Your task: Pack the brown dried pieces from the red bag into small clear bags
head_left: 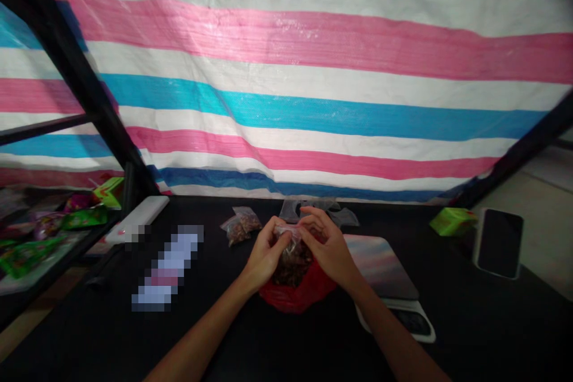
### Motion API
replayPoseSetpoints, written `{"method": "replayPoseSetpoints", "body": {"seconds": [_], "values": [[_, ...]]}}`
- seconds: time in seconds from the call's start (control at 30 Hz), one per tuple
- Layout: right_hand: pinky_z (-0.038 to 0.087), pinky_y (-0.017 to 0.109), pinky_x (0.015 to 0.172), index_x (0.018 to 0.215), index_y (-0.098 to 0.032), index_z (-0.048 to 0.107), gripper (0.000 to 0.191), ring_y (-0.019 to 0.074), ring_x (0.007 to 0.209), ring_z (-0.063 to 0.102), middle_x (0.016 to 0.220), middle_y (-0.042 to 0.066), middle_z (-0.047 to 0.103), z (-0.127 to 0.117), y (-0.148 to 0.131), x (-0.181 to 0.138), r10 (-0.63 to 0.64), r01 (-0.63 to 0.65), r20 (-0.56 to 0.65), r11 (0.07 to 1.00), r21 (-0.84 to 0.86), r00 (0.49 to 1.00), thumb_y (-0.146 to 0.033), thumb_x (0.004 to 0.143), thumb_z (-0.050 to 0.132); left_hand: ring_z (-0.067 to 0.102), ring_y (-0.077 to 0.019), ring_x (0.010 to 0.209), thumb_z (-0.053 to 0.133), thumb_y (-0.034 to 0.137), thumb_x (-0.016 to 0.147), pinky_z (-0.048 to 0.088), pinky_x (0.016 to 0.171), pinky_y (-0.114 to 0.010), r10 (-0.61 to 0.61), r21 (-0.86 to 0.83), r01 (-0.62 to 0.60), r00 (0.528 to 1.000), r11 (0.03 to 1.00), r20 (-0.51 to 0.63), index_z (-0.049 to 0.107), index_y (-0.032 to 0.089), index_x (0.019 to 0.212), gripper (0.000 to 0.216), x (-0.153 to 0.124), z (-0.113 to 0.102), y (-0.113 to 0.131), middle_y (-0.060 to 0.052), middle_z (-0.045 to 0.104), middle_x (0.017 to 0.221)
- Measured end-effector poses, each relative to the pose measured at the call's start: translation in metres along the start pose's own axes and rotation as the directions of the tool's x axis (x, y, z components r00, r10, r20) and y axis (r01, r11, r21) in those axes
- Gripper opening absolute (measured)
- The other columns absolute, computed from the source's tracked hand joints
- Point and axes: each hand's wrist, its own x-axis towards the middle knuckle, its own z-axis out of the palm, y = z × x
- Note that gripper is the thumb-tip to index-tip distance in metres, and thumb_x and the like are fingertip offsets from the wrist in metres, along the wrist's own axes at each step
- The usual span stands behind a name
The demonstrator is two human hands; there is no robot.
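Both hands pinch the top edge of a small clear zip bag (292, 239) at the middle of the table. My left hand (265, 249) is closed on its left side, thumb along the rim. My right hand (324, 245) grips the right side between thumb and fingers. Directly below is a red plastic bag (290, 298), its mouth spread around dark brown, dried-looking bits (290, 271). How much the zip bag holds is hard to make out against them. Left of my hands lie small filled zip bags (242, 225) with brown contents.
A flat kitchen scale (385, 265) sits right of the red bag. Thin clear plastic bags (344, 215) lie behind my hands. Farther right are a green box (452, 222) and a propped phone (499, 243). A white power strip (138, 218) and a black frame post (89, 83) stand left.
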Motion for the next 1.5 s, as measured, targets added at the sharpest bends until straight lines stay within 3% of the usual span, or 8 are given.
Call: {"method": "replayPoseSetpoints", "body": {"seconds": [0.2, 0.37, 0.7, 0.87, 1.0, 1.27, 1.5], "values": [[0.054, 0.030, 0.081, 0.130, -0.027, 0.055, 0.039, 0.0171, 0.085, 0.066, 0.091, 0.000, 0.065, 0.005, 0.005, -0.002, -0.008, 0.008, -0.020, 1.000, 0.002, 1.000, -0.028, 0.093, 0.063, 0.053, -0.0133, 0.072, 0.071, 0.042, 0.086, 0.041, 0.066, -0.023, 0.016, -0.042, -0.016, 1.000, 0.999, -0.016, 0.054, 0.019, 0.088, 0.028, 0.000, -0.001, 0.004, 0.002, 0.058, 0.079], [0.050, 0.034, 0.092, 0.123, -0.025, 0.058, 0.029, 0.0191, 0.095, 0.066, 0.100, 0.002, 0.067, 0.004, 0.004, -0.004, -0.025, 0.022, -0.024, 0.994, -0.109, 0.999, -0.028, 0.095, 0.060, 0.052, -0.0121, 0.067, 0.075, 0.045, 0.083, 0.041, 0.062, -0.022, 0.040, -0.044, -0.042, 0.998, 0.998, -0.042, 0.057, 0.018, 0.086, 0.033, -0.001, 0.000, 0.005, 0.002, 0.058, 0.074], [0.053, 0.030, 0.079, 0.129, -0.026, 0.054, 0.037, 0.0168, 0.084, 0.065, 0.093, 0.000, 0.067, 0.007, -0.001, -0.004, -0.049, 0.047, -0.072, 0.998, -0.029, 0.996, -0.029, 0.093, 0.064, 0.057, -0.0124, 0.069, 0.075, 0.044, 0.084, 0.044, 0.064, -0.021, 0.128, 0.007, -0.128, 0.983, 0.992, -0.133, 0.061, 0.017, 0.088, 0.030, 0.001, 0.000, 0.010, 0.001, 0.063, 0.075], [0.053, 0.030, 0.080, 0.128, -0.026, 0.058, 0.036, 0.0163, 0.083, 0.065, 0.094, 0.000, 0.068, 0.007, -0.003, -0.005, -0.056, 0.046, -0.110, 0.995, -0.090, 0.992, -0.030, 0.093, 0.064, 0.054, -0.0115, 0.069, 0.073, 0.044, 0.086, 0.042, 0.063, -0.020, 0.124, -0.012, -0.126, 0.986, 0.992, -0.116, 0.060, 0.018, 0.088, 0.030, 0.000, 0.000, 0.010, 0.002, 0.061, 0.075], [0.054, 0.031, 0.081, 0.132, -0.026, 0.058, 0.039, 0.0174, 0.086, 0.066, 0.096, 0.001, 0.068, 0.008, -0.004, -0.004, -0.053, 0.049, -0.066, 0.997, -0.061, 0.996, -0.031, 0.093, 0.063, 0.053, -0.0110, 0.067, 0.073, 0.044, 0.086, 0.041, 0.061, -0.020, 0.118, -0.031, -0.122, 0.987, 0.992, -0.107, 0.058, 0.018, 0.087, 0.030, 0.000, 0.000, 0.009, 0.002, 0.059, 0.074], [0.052, 0.029, 0.074, 0.126, -0.025, 0.057, 0.034, 0.0166, 0.080, 0.066, 0.095, 0.001, 0.069, 0.020, -0.012, -0.008, -0.064, 0.049, -0.140, 0.993, -0.110, 0.988, -0.028, 0.093, 0.063, 0.056, -0.0134, 0.073, 0.072, 0.043, 0.088, 0.043, 0.067, -0.022, 0.152, 0.050, -0.147, 0.982, 0.988, -0.109, 0.061, 0.017, 0.088, 0.028, -0.001, 0.000, 0.008, 0.000, 0.063, 0.078], [0.052, 0.030, 0.078, 0.128, -0.027, 0.054, 0.031, 0.0175, 0.086, 0.066, 0.099, 0.002, 0.068, 0.023, -0.008, -0.013, -0.087, 0.066, -0.114, 0.981, -0.181, 0.990, -0.026, 0.097, 0.057, 0.058, -0.0151, 0.073, 0.073, 0.044, 0.086, 0.045, 0.069, -0.024, 0.128, 0.078, -0.119, 0.985, 0.990, -0.116, 0.061, 0.017, 0.087, 0.029, -0.002, 0.003, 0.009, -0.001, 0.064, 0.078]]}}
